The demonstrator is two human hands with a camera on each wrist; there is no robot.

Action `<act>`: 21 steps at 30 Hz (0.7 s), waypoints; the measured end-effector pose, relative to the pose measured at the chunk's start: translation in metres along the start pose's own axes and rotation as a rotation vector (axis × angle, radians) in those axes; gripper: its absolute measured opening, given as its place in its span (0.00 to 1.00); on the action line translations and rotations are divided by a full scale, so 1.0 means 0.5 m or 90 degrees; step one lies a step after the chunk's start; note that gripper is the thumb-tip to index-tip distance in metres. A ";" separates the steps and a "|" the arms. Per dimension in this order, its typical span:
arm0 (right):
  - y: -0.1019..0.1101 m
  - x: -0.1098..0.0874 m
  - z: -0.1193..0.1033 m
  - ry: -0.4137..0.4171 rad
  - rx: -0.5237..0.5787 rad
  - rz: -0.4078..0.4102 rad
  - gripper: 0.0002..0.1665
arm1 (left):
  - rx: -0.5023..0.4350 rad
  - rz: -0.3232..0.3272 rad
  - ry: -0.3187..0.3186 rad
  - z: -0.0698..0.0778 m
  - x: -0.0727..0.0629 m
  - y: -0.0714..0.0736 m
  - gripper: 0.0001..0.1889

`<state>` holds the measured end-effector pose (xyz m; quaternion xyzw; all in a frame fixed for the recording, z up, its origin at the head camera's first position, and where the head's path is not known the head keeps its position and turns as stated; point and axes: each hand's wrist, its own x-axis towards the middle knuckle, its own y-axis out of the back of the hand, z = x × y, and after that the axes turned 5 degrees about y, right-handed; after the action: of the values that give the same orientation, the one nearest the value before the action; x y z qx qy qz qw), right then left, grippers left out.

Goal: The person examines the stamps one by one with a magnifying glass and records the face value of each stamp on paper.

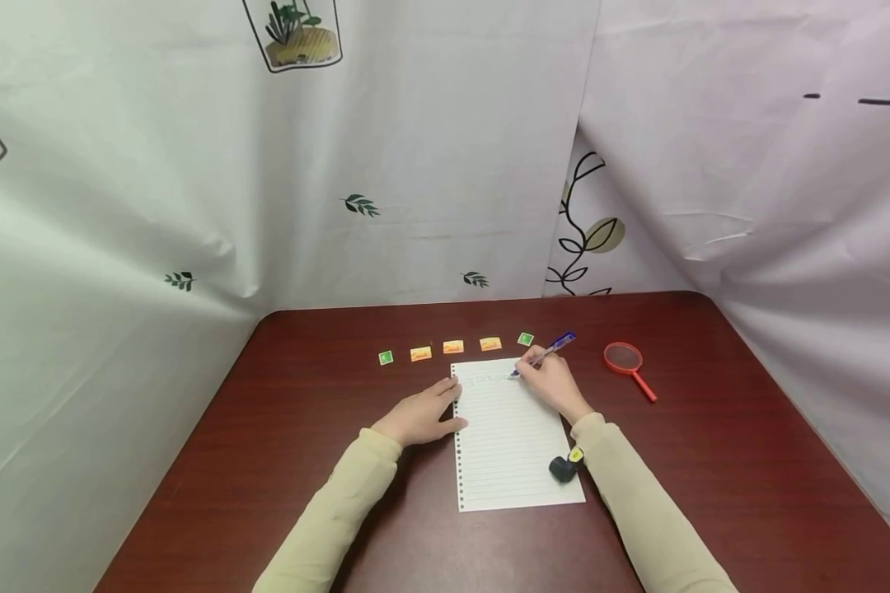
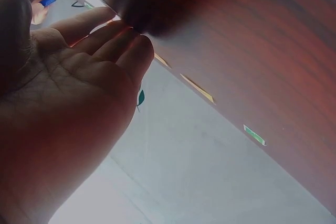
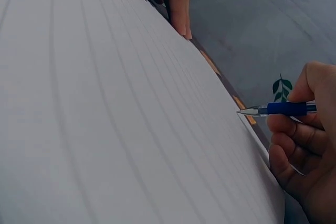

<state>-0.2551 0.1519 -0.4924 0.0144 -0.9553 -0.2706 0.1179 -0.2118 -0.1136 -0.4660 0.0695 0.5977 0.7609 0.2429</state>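
A lined sheet of paper with punched holes down its left edge lies on the dark red table. Faint writing shows along its top line. My right hand pinches a blue pen, its tip at the paper near the end of that writing. In the right wrist view the same pen has a pointed metal tip and a blue grip between thumb and fingers. My left hand rests flat on the paper's left edge, fingers extended; the left wrist view shows its palm from below.
Behind the paper stands a row of small cards: green ones at the ends, orange ones between. A red magnifying glass lies to the right. A small black object appears by the right sleeve, over the paper's lower right.
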 end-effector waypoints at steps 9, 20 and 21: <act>0.003 0.000 -0.003 -0.003 0.009 0.005 0.07 | 0.000 -0.002 -0.001 -0.001 -0.001 0.001 0.38; 0.003 -0.002 -0.002 -0.012 0.005 0.003 0.09 | -0.003 -0.006 0.003 0.001 -0.002 0.000 0.37; 0.004 -0.003 -0.003 -0.014 0.008 0.004 0.09 | -0.005 -0.005 0.003 0.001 -0.002 -0.001 0.37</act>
<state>-0.2532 0.1529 -0.4906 0.0089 -0.9582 -0.2646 0.1080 -0.2107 -0.1134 -0.4660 0.0645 0.5958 0.7622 0.2448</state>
